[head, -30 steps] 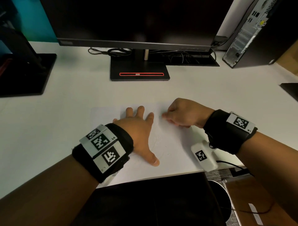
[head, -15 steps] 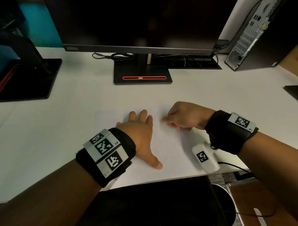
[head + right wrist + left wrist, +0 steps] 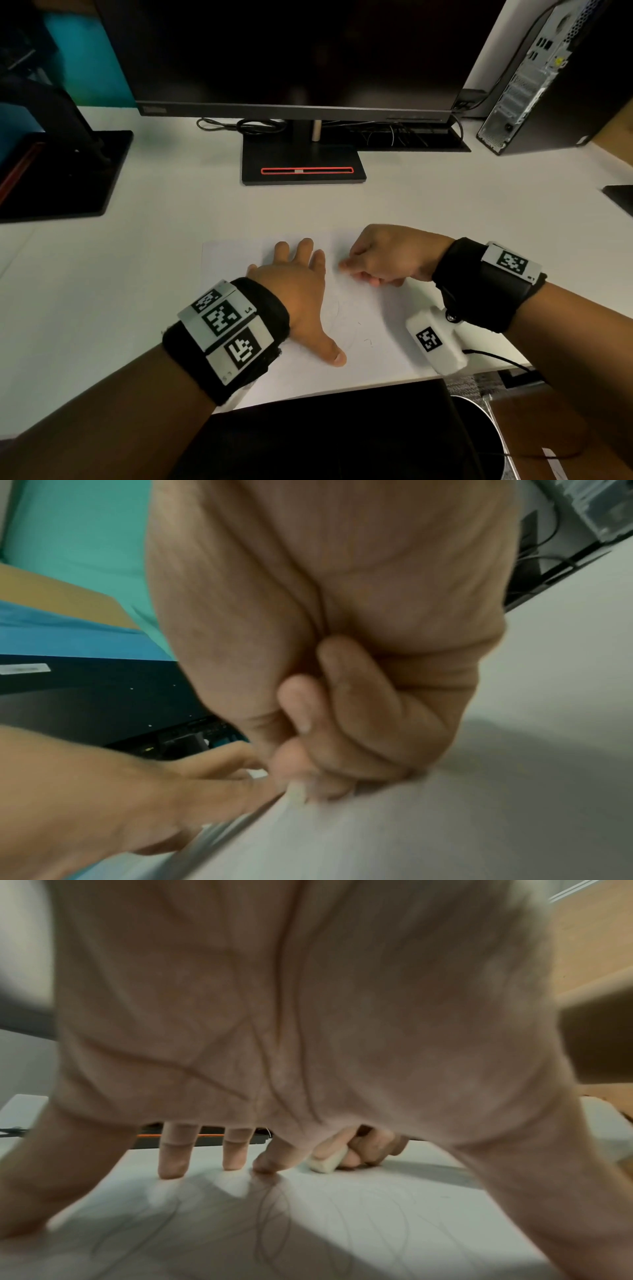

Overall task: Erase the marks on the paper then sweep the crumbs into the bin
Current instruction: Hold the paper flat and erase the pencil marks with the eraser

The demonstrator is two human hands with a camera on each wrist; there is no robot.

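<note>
White paper (image 3: 373, 329) on the desk (image 3: 171, 240), both hands at work on it.

Faint pencil marks (image 3: 342, 329) curl over the sheet near the desk's front edge. The left hand (image 3: 301, 291) lies flat with fingers spread, pressing the paper down. Just beside its fingertips, the right hand (image 3: 383, 257) is curled and pinches a pale eraser (image 3: 323, 1162), whose end touches the sheet. Below the desk edge at lower right stands a round bin (image 3: 493, 435); its inside is too dark to tell what it holds.
</note>
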